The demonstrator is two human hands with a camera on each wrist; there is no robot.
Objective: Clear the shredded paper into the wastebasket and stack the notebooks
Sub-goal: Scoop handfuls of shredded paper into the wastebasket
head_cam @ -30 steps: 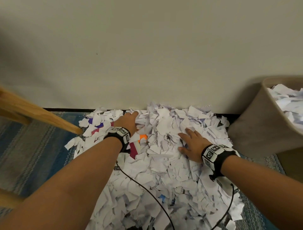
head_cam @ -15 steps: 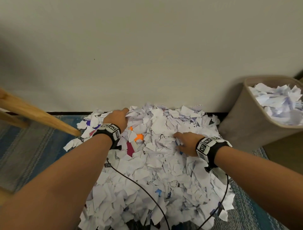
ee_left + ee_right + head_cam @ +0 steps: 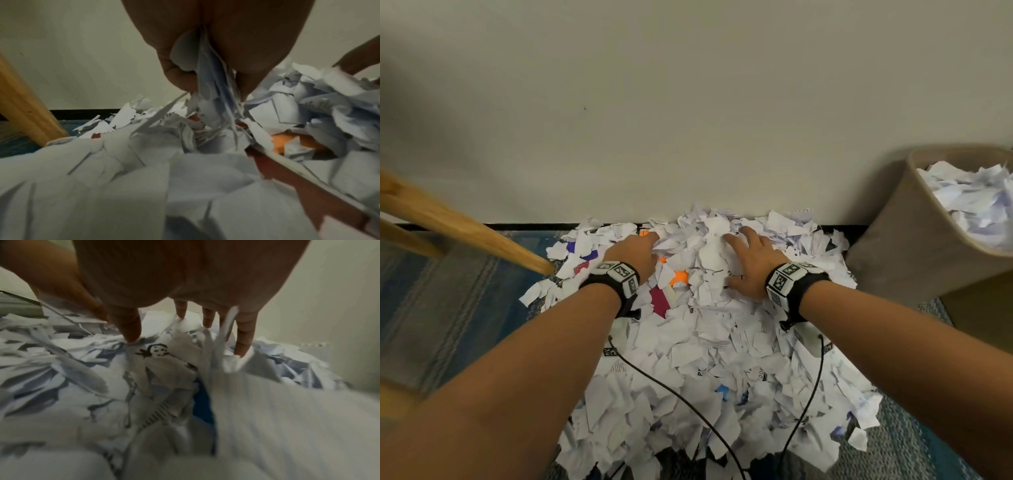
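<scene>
Gripping shredded paper (image 3: 709, 359), left hand (image 3: 635, 253), right hand (image 3: 751, 263) spread

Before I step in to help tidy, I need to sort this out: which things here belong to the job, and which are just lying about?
Part of the job:
- paper scraps heaped on the floor
- wastebasket, already holding scraps
- left hand gripping scraps
- right hand spread on the heap
- dark red cover, perhaps a buried notebook

Just lying about:
- wooden leg
- rug
- wall
</scene>
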